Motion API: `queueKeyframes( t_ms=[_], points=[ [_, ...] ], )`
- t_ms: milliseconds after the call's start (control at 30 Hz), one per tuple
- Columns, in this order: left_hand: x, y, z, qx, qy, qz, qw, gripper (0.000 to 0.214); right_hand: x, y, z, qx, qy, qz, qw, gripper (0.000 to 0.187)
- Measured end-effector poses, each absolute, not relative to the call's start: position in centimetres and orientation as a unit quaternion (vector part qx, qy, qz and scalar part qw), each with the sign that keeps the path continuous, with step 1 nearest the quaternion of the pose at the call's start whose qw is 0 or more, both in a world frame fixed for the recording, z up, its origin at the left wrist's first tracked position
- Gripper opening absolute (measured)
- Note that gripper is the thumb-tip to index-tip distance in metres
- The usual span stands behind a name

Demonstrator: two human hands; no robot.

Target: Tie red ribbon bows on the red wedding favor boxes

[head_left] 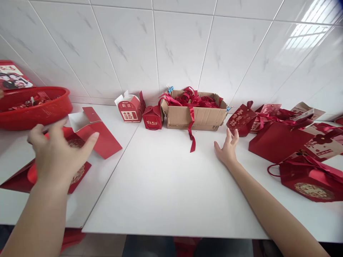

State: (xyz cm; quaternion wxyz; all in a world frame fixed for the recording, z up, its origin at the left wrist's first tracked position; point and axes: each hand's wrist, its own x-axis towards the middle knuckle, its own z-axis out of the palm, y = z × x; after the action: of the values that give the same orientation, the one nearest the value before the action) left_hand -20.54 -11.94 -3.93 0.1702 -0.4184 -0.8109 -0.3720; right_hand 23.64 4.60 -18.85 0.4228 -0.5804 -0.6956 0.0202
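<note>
Red cardboard, in the form of an unfolded carton (103, 139), lay flat at the left of the white table (166, 192), partly over a flattened bag (16, 180). The left hand (57, 151) was above both, fingers spread and uncurled, gripping nothing. Contact with the carton could not be confirmed. The right hand (227, 146) lay palm down on the bare table, fingers extended and empty, just beside a tagged gift bag (242, 119) at the edge of a pile of gift bags (278, 142).

Hazards, as judged:

1. The carton and the flattened bag overlapped. A grasp with spread fingers could lift both sheets together, or crease the carton's raised white flap.
2. The flattened bag reached close to the table's near edge. A sideways drag could push it off.
3. A red basket (34, 112) stood just behind the left hand. A raised wrist could knock its rim and spill the contents.
4. A ribbon (191, 137) hung from the cardboard box (197, 116) onto the table, near the right hand. A snagged finger could pull out more ribbon, or shift the box against the small red box (152, 117) beside it.
</note>
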Motion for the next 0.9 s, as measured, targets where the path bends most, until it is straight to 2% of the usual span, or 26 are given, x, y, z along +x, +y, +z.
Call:
queueKeyframes(
  t_ms=[67,133,300,433,533,633,667,733,800,900],
  points=[
    [-21.0,-9.9,-3.3,-0.373,-0.863,-0.325,0.100,0.087,23.8,4.7,-18.9,-0.581,-0.690,0.028,0.430,0.080],
    [-21.3,-8.5,-3.3,-0.347,-0.873,-0.333,0.076,0.070,23.8,4.7,-18.9,-0.580,-0.691,0.036,0.429,0.078],
    [-21.1,-8.0,-3.9,-0.344,-0.850,-0.377,0.128,0.048,23.7,5.0,-18.9,-0.576,-0.694,0.042,0.429,0.079],
    [-18.3,-8.7,-2.8,-0.431,-0.789,-0.398,0.182,0.043,23.5,4.8,-18.3,-0.573,-0.688,0.061,0.440,0.076],
    [-14.0,-8.7,-2.8,-0.523,-0.722,-0.412,0.188,0.041,22.3,3.1,-17.1,-0.561,-0.666,0.087,0.484,0.070],
    [-8.7,-8.3,-4.5,-0.612,-0.665,-0.420,0.089,0.036,19.8,-0.2,-15.5,-0.502,-0.671,0.172,0.518,0.060],
    [-6.9,-8.2,-5.2,-0.635,-0.639,-0.431,0.054,0.034,18.8,-1.5,-15.0,-0.461,-0.695,0.220,0.507,0.060],
    [-3.7,-8.1,-6.7,-0.673,-0.584,-0.455,-0.018,0.034,17.0,-3.9,-14.2,-0.377,-0.741,0.294,0.471,0.072],
    [-1.1,-8.4,-7.6,-0.706,-0.537,-0.453,-0.089,0.050,15.7,-5.4,-13.7,-0.319,-0.756,0.331,0.466,0.086],
    [0.9,-9.0,-8.1,-0.746,-0.463,-0.438,-0.193,0.073,15.5,-5.7,-13.4,-0.312,-0.710,0.377,0.507,0.075]
  ],
)
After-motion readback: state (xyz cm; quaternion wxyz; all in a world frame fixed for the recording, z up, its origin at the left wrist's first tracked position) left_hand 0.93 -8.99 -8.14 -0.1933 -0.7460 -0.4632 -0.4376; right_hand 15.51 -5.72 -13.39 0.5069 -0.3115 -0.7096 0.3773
